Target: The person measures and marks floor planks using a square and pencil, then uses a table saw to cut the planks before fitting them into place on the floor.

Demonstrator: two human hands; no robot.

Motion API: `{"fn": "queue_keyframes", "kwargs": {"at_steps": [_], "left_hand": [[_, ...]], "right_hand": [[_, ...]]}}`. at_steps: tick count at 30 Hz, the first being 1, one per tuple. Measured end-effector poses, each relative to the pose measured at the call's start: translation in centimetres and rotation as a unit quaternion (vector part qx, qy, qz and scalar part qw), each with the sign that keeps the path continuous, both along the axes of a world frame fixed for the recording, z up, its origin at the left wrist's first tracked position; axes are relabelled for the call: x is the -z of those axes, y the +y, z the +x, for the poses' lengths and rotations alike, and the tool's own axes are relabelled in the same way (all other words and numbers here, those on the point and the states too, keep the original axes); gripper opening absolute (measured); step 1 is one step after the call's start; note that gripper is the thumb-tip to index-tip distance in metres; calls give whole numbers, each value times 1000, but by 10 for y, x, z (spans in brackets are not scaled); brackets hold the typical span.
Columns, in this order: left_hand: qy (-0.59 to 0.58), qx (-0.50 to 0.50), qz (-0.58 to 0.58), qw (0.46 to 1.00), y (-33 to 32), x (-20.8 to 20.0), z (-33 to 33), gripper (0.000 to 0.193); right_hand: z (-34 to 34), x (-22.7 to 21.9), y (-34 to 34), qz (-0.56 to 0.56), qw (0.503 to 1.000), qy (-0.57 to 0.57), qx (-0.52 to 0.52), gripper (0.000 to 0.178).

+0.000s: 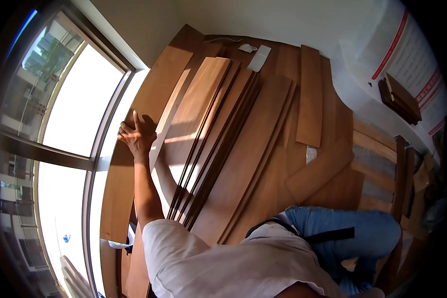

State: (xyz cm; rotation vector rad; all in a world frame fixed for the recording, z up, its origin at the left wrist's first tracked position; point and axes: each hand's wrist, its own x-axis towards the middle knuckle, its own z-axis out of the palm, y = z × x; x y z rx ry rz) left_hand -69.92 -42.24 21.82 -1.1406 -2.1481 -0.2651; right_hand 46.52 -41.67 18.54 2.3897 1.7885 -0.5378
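My left hand (136, 135) rests on a long brown floorboard (165, 82) that runs along the window side. Its index finger points forward, the thumb is set apart, and the other fingers bend toward the board's window edge. Bright sunlight falls across the board and wrist. To the right of this arm, a stack of loose floorboards (203, 94) lies lengthwise, with dark edges showing between the boards. My right hand does not show; my torso in a pale shirt and my jeans fill the lower right.
A large window (92, 164) with a dark frame borders the left. Single planks (310, 94) lie on the brown flooring (283, 54) by the far wall, near a pale strip (259, 58). A small board stack (400, 99) sits on a white ledge at right. Short wood pieces (375, 144) lie below it.
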Motion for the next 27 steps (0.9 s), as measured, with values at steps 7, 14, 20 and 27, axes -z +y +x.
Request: {"fn": "queue_keyframes", "kwargs": {"at_steps": [7, 14, 20, 27], "left_hand": [[-53, 10, 17, 998, -7, -61, 70, 122], [-140, 163, 28, 976, 0, -130, 188, 115], [-151, 354, 9, 923, 34, -151, 290, 110], [-158, 584, -21, 796, 106, -135, 438, 111]], "right_hand": [[-26, -23, 86, 7, 986, 27, -166, 19], [-209, -118, 138, 108, 973, 130, -158, 20], [-241, -163, 144, 199, 942, 256, -89, 28], [-277, -193, 90, 193, 866, 460, 29, 56]]}}
